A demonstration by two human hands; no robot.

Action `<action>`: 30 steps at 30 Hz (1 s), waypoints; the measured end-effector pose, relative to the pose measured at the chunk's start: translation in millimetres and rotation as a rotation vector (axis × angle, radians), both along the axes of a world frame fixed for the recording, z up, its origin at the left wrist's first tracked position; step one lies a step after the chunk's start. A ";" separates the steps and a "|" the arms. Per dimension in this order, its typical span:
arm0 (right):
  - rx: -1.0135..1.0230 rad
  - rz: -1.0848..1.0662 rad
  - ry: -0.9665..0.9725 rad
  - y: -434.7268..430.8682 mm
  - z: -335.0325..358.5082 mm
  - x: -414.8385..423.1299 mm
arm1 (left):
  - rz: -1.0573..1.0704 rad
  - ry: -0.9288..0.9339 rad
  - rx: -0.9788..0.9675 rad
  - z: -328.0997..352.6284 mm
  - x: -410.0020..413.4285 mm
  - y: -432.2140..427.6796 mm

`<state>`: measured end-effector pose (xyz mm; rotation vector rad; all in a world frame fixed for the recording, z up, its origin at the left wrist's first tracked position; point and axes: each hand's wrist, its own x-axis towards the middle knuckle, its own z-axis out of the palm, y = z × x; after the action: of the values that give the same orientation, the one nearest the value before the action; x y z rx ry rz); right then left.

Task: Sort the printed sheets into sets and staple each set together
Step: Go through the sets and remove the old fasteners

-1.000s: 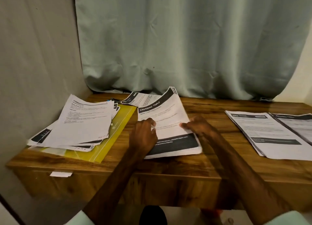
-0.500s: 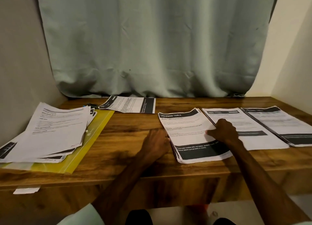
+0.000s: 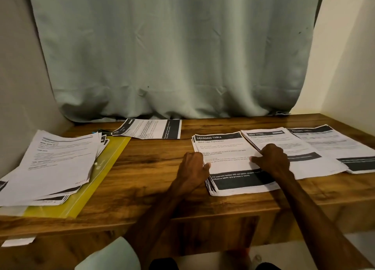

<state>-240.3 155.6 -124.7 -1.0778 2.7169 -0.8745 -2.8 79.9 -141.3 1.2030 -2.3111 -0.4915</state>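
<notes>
A stack of printed sheets headed "Dressing Table" lies flat on the wooden desk, right of centre. My left hand rests against its left edge, thumb on the top sheet. Over at the stack's right edge, my right hand presses down with bent fingers, partly over a second set. A third set lies further right. A loose, untidy pile of sheets sits at the left on a yellow folder. One more printed set lies sideways at the back.
A pale green curtain hangs behind the desk, with walls close on both sides. A small dark object with a blue bit peeks out behind the left pile. A white slip hangs below the desk's front edge.
Both hands carried the "Dressing Table" stack from the desk's middle to the right, beside the other sets. My left hand has since come back onto its left edge.
</notes>
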 end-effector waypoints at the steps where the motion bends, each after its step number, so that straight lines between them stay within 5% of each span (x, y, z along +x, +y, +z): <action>1: 0.002 -0.003 -0.008 0.1 0.8 -2.8 | -0.004 0.008 0.014 -0.8 -2.6 -0.3; 8: 0.032 0.031 0.050 -2.9 -2.3 6.1 | 0.008 0.041 0.004 -7.8 -3.1 -2.5; 14: 0.158 0.039 0.472 -6.8 5.0 66.1 | 0.084 0.014 -0.034 0.5 18.3 -8.6; 21: -0.072 0.365 0.322 -38.7 15.3 172.1 | 0.139 0.006 -0.008 9.5 59.7 -17.9; 30: -0.107 0.729 0.178 -89.0 12.9 302.8 | 0.369 -0.119 -0.147 30.5 180.5 -49.6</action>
<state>62.5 66.6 -111.8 -2.0477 2.1032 -0.8097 177.6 30.3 -110.8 1.5727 -2.1055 -0.1201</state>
